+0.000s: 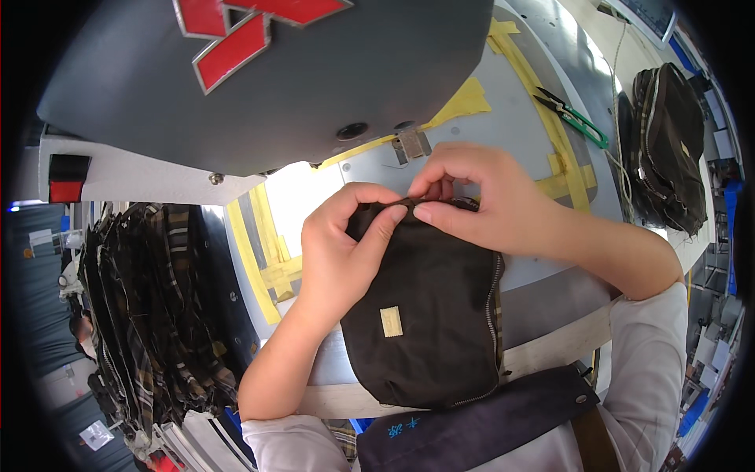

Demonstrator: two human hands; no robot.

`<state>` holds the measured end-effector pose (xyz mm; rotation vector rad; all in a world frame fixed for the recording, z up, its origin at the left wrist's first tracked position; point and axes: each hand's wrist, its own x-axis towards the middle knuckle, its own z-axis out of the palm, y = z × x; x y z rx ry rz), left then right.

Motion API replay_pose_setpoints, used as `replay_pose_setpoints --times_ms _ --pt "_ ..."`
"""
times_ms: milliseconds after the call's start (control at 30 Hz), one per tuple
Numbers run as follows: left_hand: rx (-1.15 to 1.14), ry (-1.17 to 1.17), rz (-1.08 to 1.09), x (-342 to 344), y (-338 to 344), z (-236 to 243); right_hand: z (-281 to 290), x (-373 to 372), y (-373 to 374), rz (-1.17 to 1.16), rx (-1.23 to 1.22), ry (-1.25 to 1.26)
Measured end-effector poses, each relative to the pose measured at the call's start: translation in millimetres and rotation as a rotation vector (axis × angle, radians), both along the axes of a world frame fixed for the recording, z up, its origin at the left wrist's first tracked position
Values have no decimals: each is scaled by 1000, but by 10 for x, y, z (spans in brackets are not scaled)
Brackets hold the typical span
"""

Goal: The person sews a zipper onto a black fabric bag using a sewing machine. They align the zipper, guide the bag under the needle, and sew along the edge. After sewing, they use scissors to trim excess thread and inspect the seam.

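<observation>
Pouch (425, 354) in two hands, clock positions taken about the pouch; it lies at the near edge of the worktop (464, 130), below the machine head (275, 94), its dark outer face towards the viewer; its long axis runs nearly from 12 to 6 o'clock, the pinched edge pointing to 12 and the rounded end to 6; a zip (496, 303) follows its 3 o'clock side, and a cream patch (392, 322) sits towards 8.

The left hand (334, 244), at 10 o'clock, closes thumb and forefinger on the pinched edge; the right hand (495, 193), at 1, nips the same edge just beside it, thumb on the near face and curled fingers behind; both grips are nearly closed, with only cloth between.

The worktop is grey, banded with yellow tape (570, 149); snips (582, 126) lie on it between 1 and 2 o'clock, blades towards 10; a cord (621, 157) runs beyond them, and a second bag (668, 149) rests at 2; a plaid-and-dark pile (157, 315) hangs at 9; the person's apron (487, 425) is near 5; shelving (712, 338) at the far right is too small to make out.
</observation>
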<state>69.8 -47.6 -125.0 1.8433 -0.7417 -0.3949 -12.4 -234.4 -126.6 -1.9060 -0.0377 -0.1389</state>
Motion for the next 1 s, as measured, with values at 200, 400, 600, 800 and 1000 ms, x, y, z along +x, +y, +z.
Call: replay_pose_setpoints --times_ms 200,400,600,800,1000 --pt "-44 59 40 5 25 -44 19 3 -33 33 -64 67" --pt "-67 -61 -16 4 17 -69 2 5 -14 44 -123 45" --pt "9 -71 0 45 -25 -90 18 27 -15 -3 -170 121" --pt "148 -98 40 123 -147 -53 -62 67 -156 -109 -282 66" --pt "284 -136 65 158 -250 38 -23 115 -199 -168 -316 74"
